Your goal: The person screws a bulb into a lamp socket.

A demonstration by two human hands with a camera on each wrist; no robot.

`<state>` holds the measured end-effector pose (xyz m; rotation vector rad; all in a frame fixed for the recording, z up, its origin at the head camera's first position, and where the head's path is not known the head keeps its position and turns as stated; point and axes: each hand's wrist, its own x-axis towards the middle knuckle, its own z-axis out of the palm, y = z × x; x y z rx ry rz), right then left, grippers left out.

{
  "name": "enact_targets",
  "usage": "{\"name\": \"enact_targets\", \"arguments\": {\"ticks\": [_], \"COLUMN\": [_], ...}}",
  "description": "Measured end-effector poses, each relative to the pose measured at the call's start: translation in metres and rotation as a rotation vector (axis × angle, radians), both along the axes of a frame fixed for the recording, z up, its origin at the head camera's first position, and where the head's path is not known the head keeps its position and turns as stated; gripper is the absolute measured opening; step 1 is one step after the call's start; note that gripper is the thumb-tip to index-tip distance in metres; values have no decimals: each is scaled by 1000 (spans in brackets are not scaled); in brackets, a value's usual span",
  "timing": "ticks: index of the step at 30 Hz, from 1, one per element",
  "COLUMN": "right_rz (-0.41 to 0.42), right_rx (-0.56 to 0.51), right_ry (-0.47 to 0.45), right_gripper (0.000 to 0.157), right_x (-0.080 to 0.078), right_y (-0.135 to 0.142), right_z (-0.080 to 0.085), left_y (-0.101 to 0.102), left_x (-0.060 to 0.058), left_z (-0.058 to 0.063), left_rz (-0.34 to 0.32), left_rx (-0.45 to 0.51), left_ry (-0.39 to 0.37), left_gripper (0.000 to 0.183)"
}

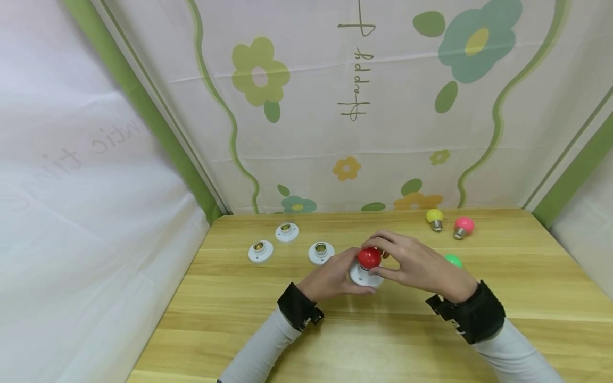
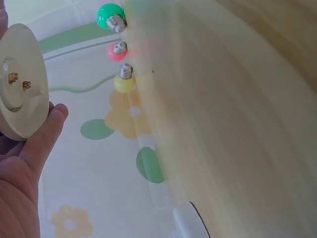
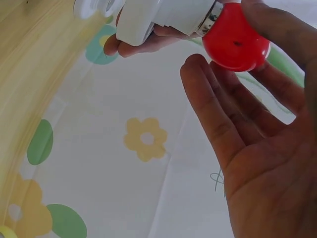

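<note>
My left hand [image 1: 332, 277] holds a white round lamp socket [image 1: 362, 277] by its rim, raised above the table. In the left wrist view the underside of this socket [image 2: 30, 106] shows two brass screws. A red bulb [image 1: 369, 258] stands at the mouth of the socket, its metal cap partly inside and a silver band still showing in the right wrist view. The thumb and fingers of my right hand [image 1: 415, 261] are round the red glass [image 3: 233, 42].
Left of my hands, three more white sockets sit on the wooden table [image 1: 230, 319]: one near [image 1: 321, 252], one farther back [image 1: 287, 231], one leftmost [image 1: 261, 251]. On the right lie a yellow bulb [image 1: 435, 217], a pink bulb [image 1: 464, 226] and a green bulb [image 1: 453, 260]. A printed curtain [image 1: 306, 133] hangs behind.
</note>
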<state>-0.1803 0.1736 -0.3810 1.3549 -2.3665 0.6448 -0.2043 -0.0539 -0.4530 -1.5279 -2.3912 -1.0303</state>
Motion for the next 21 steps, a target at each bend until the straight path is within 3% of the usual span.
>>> {"name": "enact_targets", "arguments": {"ticks": [21], "right_rz": [32], "right_rx": [37], "right_ry": [-32], "right_gripper": [50], "right_x": [3], "right_y": [-1], "right_z": [0], "left_y": [3], "left_x": [0], "left_z": [0], "left_rz": [-11], "left_rx": [42], "left_ry": [-34], "left_gripper": [92]}}
